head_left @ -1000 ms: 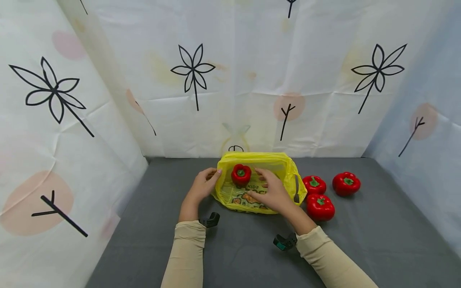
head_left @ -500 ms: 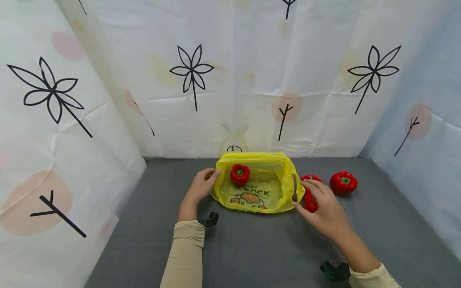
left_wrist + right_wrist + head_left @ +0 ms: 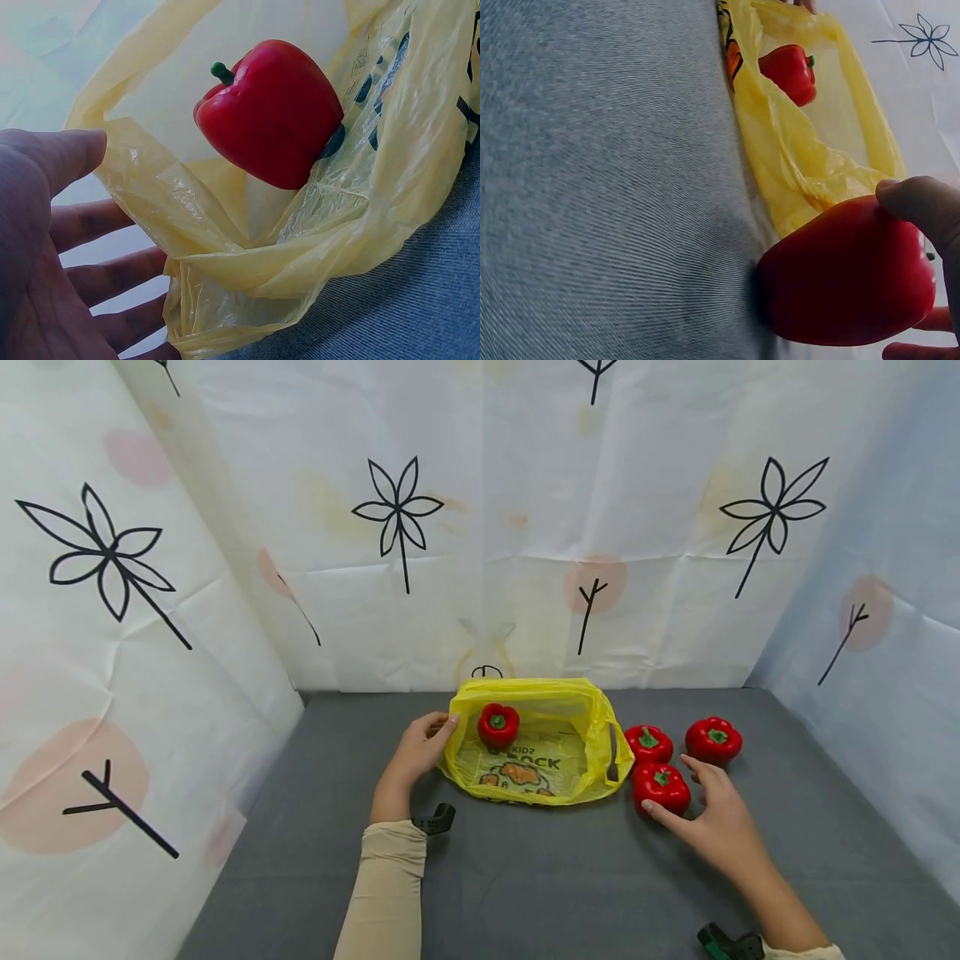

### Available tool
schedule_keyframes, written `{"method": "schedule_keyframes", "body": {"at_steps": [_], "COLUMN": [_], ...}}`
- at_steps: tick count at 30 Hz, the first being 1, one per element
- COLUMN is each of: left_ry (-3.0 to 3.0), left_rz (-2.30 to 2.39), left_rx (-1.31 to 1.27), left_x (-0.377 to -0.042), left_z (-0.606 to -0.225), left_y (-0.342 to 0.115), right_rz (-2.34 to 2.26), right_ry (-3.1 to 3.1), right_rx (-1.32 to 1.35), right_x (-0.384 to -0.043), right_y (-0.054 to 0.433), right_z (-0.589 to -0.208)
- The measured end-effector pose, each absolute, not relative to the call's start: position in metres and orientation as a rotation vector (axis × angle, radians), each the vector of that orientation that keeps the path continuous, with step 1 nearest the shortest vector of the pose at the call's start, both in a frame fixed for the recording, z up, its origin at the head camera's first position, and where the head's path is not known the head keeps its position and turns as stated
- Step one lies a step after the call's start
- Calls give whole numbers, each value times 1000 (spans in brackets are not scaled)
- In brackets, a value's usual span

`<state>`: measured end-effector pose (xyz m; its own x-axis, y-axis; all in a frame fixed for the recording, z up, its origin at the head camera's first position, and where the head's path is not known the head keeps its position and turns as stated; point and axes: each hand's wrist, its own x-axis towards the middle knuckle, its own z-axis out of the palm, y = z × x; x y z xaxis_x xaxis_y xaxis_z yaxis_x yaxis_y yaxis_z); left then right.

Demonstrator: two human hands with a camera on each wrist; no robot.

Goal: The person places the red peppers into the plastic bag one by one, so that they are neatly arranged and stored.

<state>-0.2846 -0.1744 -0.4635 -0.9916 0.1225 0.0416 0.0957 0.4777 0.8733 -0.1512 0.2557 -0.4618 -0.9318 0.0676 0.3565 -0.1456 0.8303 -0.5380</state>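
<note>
A yellow plastic bag (image 3: 558, 793) lies on its side, mouth toward me, with one red bell pepper (image 3: 498, 727) inside. At the bag's left rim my left hand (image 3: 415, 752) holds the edge, thumb on the film and fingertips behind it in the left wrist view. My right hand (image 3: 720, 818) is spread around the near right side of another red bell pepper (image 3: 662, 789), just right of the bag. In the right wrist view, the thumb (image 3: 919, 206) overlaps that bell pepper's side, while the other fingers are partly hidden behind it.
Two more red bell peppers stand on the grey cloth: one bell pepper (image 3: 648, 744) close behind the near one, the other bell pepper (image 3: 713, 741) farther right. A printed white curtain (image 3: 525, 610) rises behind the table (image 3: 525, 877) and along both sides.
My right hand has left the bag's inside and moved right, past the bag's right rim, to the near bell pepper outside. My left hand has stayed at the left rim.
</note>
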Motion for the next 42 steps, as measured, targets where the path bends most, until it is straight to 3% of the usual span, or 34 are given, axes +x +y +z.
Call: {"method": "schedule_keyframes", "body": {"at_steps": [13,22,30,42], "left_ry": [2675,2678,2699,2690], "left_rz": [1570,1551,1526,1540], "left_rx": [191,211,207,196], "left_x": [-282,-285,-283,-281], "left_z": [-462,-460,-465,-463], "left_y": [-175,-176,-176,-175], "right_rz": [858,980,1250,1313], "right_ry": [-2610,-2507,-2523,-2695], "right_rx": [96,217,394,340], "right_x": [-148,-150,-186,-249], "right_y": [244,222,176,122], "right_z": [-463,-440,-442,-455]}}
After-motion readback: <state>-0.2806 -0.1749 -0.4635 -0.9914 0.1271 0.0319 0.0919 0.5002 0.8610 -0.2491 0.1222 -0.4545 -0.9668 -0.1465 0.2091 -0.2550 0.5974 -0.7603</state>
